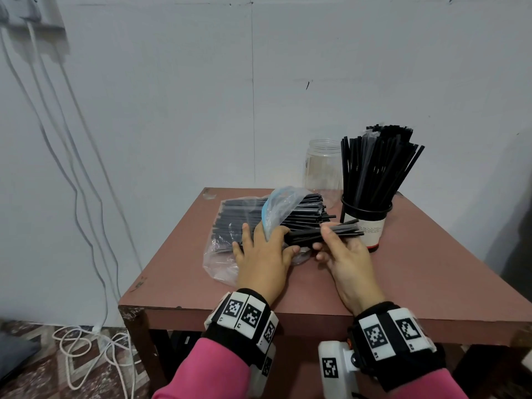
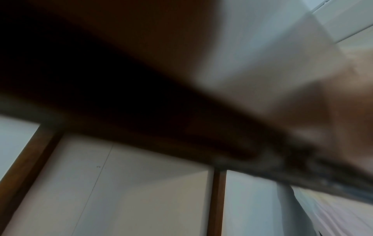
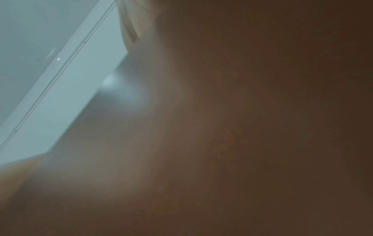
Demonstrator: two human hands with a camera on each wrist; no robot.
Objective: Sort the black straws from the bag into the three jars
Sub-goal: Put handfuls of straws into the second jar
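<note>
A clear plastic bag [image 1: 230, 226] of black straws lies on the left of the brown table [image 1: 403, 283] in the head view. My left hand [image 1: 266, 243] rests on the bag, its fingers and thumb holding the bag's blue-edged mouth. Just to its right, my right hand [image 1: 324, 240] grips a small bundle of black straws [image 1: 328, 232] drawn partly out of the bag. A labelled jar [image 1: 371, 226] packed with upright straws stands behind my right hand. An empty clear jar [image 1: 322, 171] stands at the table's back. More straw tops [image 1: 388, 132] rise behind the full jar; what holds them is hidden. Both wrist views are blurred.
A pale wall rises right behind the table. White cables [image 1: 86, 338] hang down the wall and coil on the patterned floor at the left. The table's near edge [image 1: 302, 315] lies just under my wrists.
</note>
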